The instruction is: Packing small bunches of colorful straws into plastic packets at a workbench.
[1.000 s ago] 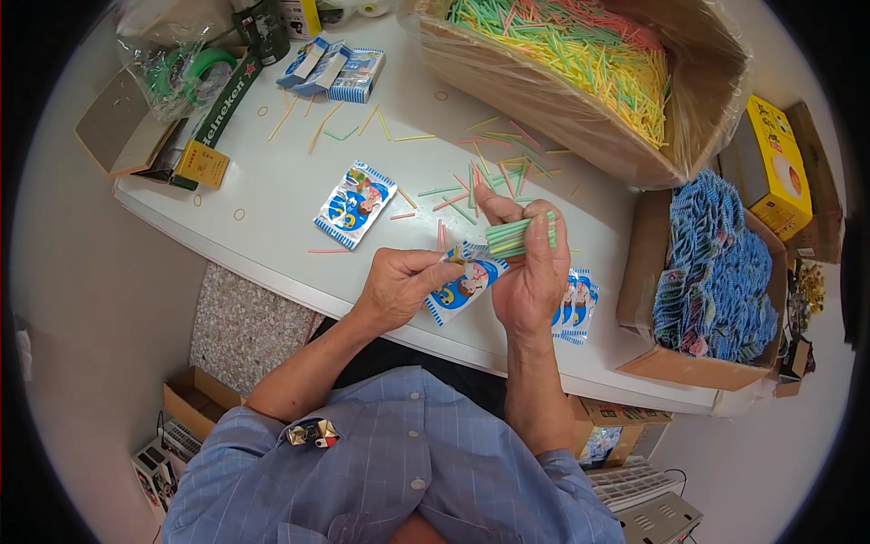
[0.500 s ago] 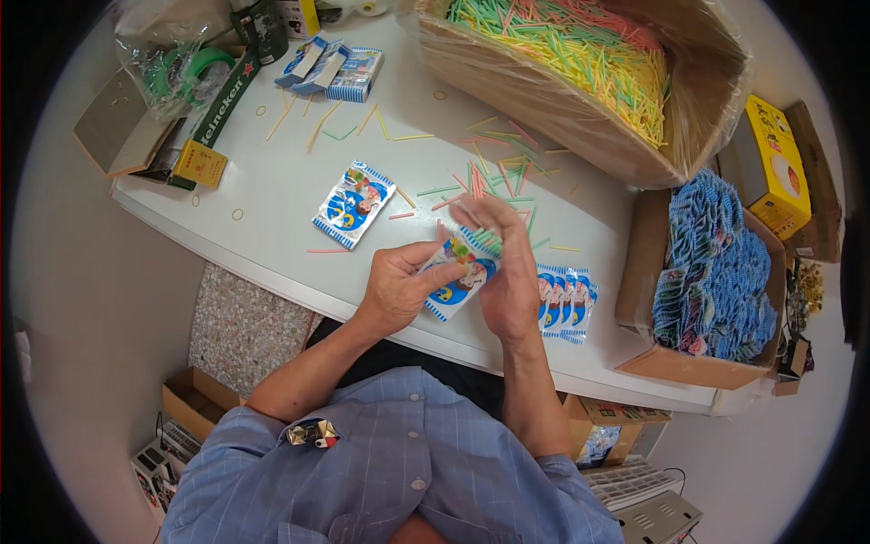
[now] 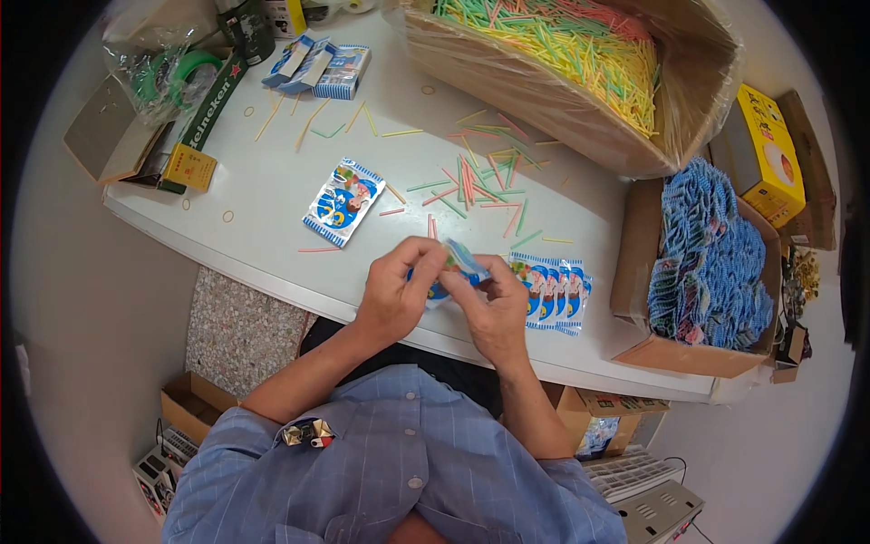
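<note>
A small blue and white printed packet [image 3: 465,260] is held near the table's front edge. Its left side is pinched by my left hand [image 3: 397,288]; at its right and upper part the fingers of my right hand [image 3: 495,313] are closed. Much of the packet hides behind my fingers, and its top looks bent over. Just beyond my hands lies a loose pile of thin pink, green and yellow sticks [image 3: 471,186]. To the right, a row of overlapping similar packets [image 3: 550,292] rests beside my right hand. Another packet [image 3: 343,201] lies flat to the left.
At the back right stands a plastic-lined carton [image 3: 544,95] of coloured sticks [image 3: 589,63]. A cardboard box [image 3: 689,355] on the right holds many blue packets [image 3: 711,258]. Small blue boxes [image 3: 317,68] lie at the back; a green tape roll [image 3: 195,65] sits far left.
My right hand has come down from above the packet and now grips it. The stick ends showing at the packet's top are no longer visible, and the top is bent over.
</note>
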Tool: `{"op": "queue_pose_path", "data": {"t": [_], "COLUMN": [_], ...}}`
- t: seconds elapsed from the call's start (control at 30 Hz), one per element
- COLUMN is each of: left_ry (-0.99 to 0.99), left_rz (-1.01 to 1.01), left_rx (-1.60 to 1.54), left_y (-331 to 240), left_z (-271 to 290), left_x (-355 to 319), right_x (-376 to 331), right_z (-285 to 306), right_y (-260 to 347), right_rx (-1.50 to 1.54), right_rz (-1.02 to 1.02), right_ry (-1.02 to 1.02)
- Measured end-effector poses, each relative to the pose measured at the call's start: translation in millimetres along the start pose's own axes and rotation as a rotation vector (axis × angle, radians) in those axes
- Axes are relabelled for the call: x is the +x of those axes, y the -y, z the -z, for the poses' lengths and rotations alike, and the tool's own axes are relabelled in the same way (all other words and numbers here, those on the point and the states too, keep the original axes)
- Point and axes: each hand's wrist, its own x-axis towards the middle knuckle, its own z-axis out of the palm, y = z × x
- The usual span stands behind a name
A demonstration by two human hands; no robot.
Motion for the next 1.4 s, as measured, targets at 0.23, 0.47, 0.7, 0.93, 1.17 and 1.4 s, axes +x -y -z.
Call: {"op": "queue_pose_path", "data": {"t": [0.23,0.47,0.7,0.93,1.17,1.4], "left_ry": [-0.473,-0.441,-0.479,-0.298,-0.297,-0.271], "left_rz": [-0.394,-0.148,-0.091,-0.429,-0.456,-0.432], "left_rx": [1.162,1.077,0.945,1.117,1.27,1.212], "left_y": [-49.9,-39.1,-38.8,-49.8,-50.4,-44.5], "left_z": [81.4,92.9,106.9,109.8,119.1,119.5], "left_x": [37.0,48.1,53.5,62.2,65.9,73.4], "right_x": [6.9,28.5,184.7,435.7,493.0,498.1], "right_z": [74.0,87.0,123.9,189.3,173.4,173.8], "right_y": [16.5,44.5,155.3,134.8,138.5,130.6], "right_rx": [-0.44,-0.989,-1.12,-1.626,-1.544,-1.676], "right_rz": [-0.172,0.077,0.754,0.736,0.584,0.702], "right_ry": [0.101,-0.178,-0.327,-0.15,0.147,0.167]}}
